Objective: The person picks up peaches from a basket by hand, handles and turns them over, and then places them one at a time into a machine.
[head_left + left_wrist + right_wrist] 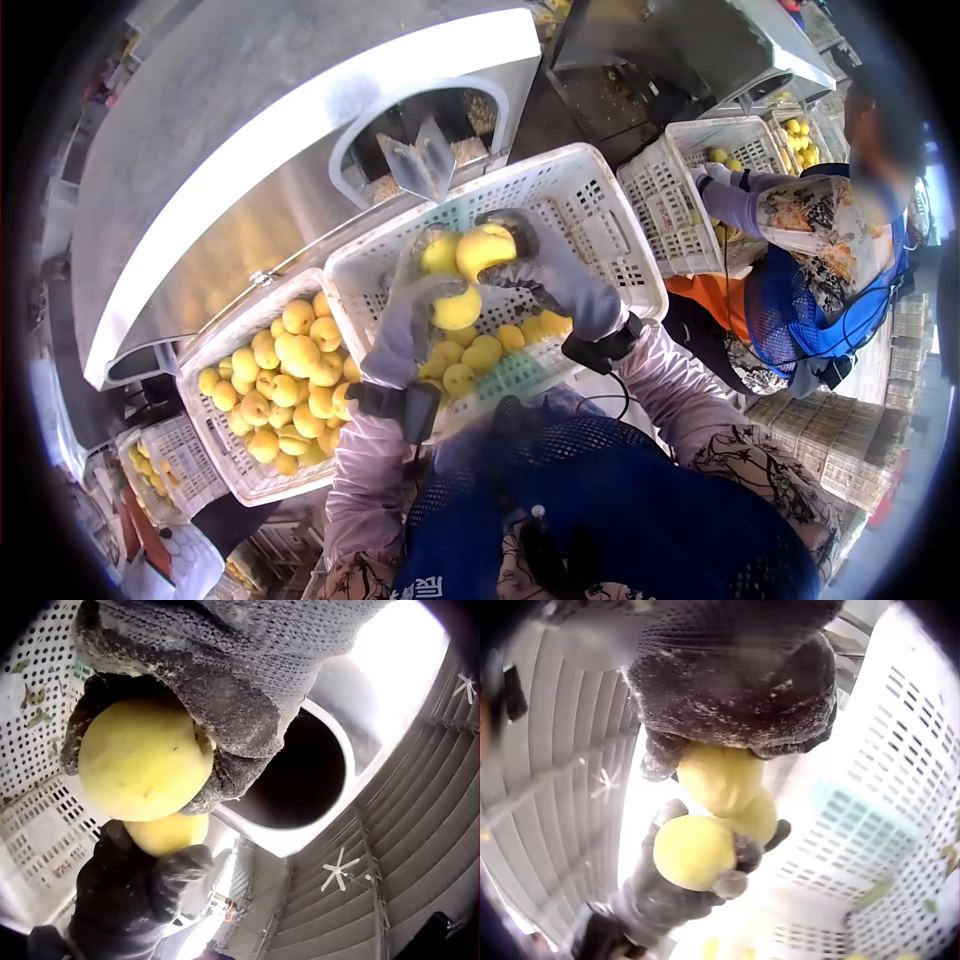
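Note:
Both hands wear grey gloves with dark, dusty palms, and meet over a white perforated crate point(608, 232). My left hand point(408, 305) grips two yellow peaches, a lower one point(456, 308) and an upper one point(440, 253). My right hand point(556, 278) holds another yellow peach point(486, 248), its fingers curled round the side. The held peaches sit close together, overlapping in the right wrist view. Beneath the hands, several peaches point(482, 353) lie at the crate's near side. Leaf bits point(39, 716) are scattered on the crate floor.
To the left, a second white crate point(215, 440) is heaped with yellow peaches. A metal machine point(250, 200) with a rounded opening and upright metal blades point(420, 160) stands beyond the crates. On the right, another person point(835, 260) reaches into a white crate point(648, 205).

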The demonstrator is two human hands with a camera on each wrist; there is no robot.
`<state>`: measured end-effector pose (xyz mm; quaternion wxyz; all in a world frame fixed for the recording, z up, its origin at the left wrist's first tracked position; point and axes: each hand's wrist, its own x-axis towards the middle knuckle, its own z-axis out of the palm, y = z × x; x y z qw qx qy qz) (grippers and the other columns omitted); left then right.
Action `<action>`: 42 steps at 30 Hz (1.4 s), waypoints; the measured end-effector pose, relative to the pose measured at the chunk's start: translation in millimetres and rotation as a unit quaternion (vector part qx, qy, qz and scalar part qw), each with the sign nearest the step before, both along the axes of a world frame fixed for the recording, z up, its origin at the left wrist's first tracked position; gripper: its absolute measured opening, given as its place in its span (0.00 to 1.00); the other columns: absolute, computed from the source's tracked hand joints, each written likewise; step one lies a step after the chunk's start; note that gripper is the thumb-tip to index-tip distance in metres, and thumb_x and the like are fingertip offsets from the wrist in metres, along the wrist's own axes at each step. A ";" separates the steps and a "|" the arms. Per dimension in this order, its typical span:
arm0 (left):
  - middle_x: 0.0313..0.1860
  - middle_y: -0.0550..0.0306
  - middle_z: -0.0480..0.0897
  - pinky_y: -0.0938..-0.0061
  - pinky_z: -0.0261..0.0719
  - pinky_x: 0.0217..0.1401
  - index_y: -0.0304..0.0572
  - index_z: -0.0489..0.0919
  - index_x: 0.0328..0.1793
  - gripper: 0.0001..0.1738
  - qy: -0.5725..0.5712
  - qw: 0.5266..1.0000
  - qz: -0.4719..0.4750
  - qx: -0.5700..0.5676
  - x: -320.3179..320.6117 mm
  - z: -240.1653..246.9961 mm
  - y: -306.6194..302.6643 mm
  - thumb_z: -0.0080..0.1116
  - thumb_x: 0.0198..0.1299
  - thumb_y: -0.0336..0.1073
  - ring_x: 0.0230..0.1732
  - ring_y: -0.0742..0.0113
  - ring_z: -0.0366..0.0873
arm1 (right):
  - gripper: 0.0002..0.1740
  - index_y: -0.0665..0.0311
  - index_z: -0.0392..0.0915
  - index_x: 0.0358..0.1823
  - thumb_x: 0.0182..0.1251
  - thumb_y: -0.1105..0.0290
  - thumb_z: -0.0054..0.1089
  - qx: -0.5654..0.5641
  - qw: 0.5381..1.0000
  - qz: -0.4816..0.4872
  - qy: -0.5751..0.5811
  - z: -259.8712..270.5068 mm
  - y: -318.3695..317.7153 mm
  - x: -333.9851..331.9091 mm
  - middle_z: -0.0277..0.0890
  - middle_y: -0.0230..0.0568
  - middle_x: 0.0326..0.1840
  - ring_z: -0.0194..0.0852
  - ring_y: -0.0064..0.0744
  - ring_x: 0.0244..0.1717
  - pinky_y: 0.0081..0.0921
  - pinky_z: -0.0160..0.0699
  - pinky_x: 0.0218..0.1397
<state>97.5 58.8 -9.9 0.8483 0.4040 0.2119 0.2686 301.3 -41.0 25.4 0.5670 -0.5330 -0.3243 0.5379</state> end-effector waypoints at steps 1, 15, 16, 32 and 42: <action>0.67 0.47 0.79 0.69 0.87 0.61 0.40 0.64 0.83 0.40 -0.003 1.000 -0.001 0.011 -0.4 9.9 -0.3 0.59 0.63 0.21 0.60 0.58 0.85 | 0.42 0.65 0.73 0.71 0.54 0.68 0.84 -0.009 0.999 -0.002 0.031 13.9 3.0 -8.7 0.80 0.48 0.65 0.78 0.41 0.68 0.35 0.76 0.74; 0.81 0.41 0.66 0.58 0.85 0.67 0.26 0.85 0.42 0.33 0.067 0.940 0.076 0.326 -91.4 22.5 -22.0 0.54 0.79 0.57 0.70 0.45 0.78 | 0.47 0.71 0.68 0.72 0.61 0.49 0.79 0.081 0.812 -0.135 -0.563 -13.8 127.6 -22.0 0.72 0.66 0.66 0.79 0.64 0.63 0.49 0.82 0.62; 0.80 0.41 0.66 0.57 0.85 0.66 0.26 0.85 0.42 0.33 0.075 0.954 0.094 0.275 -97.2 19.6 -29.2 0.55 0.79 0.57 0.70 0.46 0.79 | 0.48 0.72 0.67 0.72 0.61 0.48 0.79 0.041 0.808 -0.135 -0.572 -11.2 137.0 -22.8 0.71 0.66 0.66 0.79 0.64 0.62 0.48 0.82 0.62; 0.64 0.54 0.81 0.77 0.86 0.54 0.35 0.69 0.79 0.28 0.054 0.997 0.003 -0.049 -14.0 38.7 34.9 0.56 0.77 0.37 0.57 0.71 0.84 | 0.45 0.68 0.63 0.82 0.68 0.65 0.76 0.010 0.997 0.071 -0.009 29.2 59.8 -18.6 0.79 0.52 0.68 0.83 0.36 0.55 0.30 0.81 0.64; 0.62 0.54 0.83 0.75 0.84 0.57 0.37 0.71 0.80 0.29 0.073 0.992 0.061 0.084 10.2 12.3 50.7 0.58 0.75 0.35 0.59 0.68 0.83 | 0.45 0.69 0.69 0.73 0.58 0.59 0.81 0.124 0.890 -0.124 -0.422 33.3 79.0 -8.7 0.76 0.57 0.65 0.81 0.53 0.60 0.44 0.82 0.62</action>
